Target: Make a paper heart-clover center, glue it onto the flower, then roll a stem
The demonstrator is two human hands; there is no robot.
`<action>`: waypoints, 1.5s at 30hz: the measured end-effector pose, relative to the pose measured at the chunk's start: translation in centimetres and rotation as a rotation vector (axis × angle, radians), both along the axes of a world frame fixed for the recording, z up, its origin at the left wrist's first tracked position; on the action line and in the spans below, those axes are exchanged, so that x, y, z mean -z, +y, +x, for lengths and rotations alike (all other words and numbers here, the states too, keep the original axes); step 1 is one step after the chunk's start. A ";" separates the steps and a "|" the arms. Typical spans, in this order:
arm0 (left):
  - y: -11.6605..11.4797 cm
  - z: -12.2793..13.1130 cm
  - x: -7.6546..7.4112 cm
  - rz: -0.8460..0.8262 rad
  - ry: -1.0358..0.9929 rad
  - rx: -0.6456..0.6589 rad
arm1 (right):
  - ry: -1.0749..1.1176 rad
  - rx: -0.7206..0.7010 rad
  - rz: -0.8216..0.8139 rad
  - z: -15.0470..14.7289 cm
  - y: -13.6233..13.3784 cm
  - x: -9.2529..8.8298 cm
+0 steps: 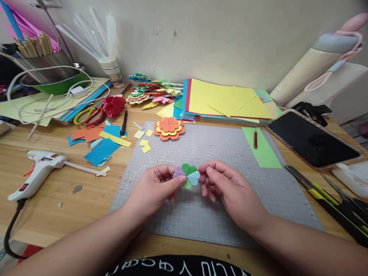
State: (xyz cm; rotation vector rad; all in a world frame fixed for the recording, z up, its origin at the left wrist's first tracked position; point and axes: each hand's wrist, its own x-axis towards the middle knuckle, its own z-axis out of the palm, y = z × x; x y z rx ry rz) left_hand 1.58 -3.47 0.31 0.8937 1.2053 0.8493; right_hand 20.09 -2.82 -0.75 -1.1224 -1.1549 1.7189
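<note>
Above the grey cutting mat (218, 218), my left hand (156, 186) pinches a small paper flower (193, 177) between thumb and fingers at its left side. The flower has heart-shaped petals in lilac, dark green, light blue and light green. My right hand (230, 188) is at the flower's right edge, its thumb and forefinger closed at the rim and the other fingers curled below. Behind them, a layered orange and yellow paper flower (169, 128) lies at the mat's far left, beside several small yellow paper squares (146, 148).
A hot glue gun (43, 172) lies at left, near paper scraps (103, 150) and scissors (93, 116). Coloured sheets (224, 96) are stacked at the back. On the right are a green strip (266, 157) with a red pencil (255, 138), a phone (313, 138) and a utility knife (322, 193).
</note>
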 end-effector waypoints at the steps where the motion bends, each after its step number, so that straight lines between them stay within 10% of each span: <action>1: 0.0 0.0 0.0 0.008 -0.006 -0.011 | 0.005 0.012 0.002 0.0 0.1 0.0; 45: 0.0 -0.1 0.2 0.056 -0.092 -0.106 | 0.148 0.003 -0.041 -0.2 0.0 0.0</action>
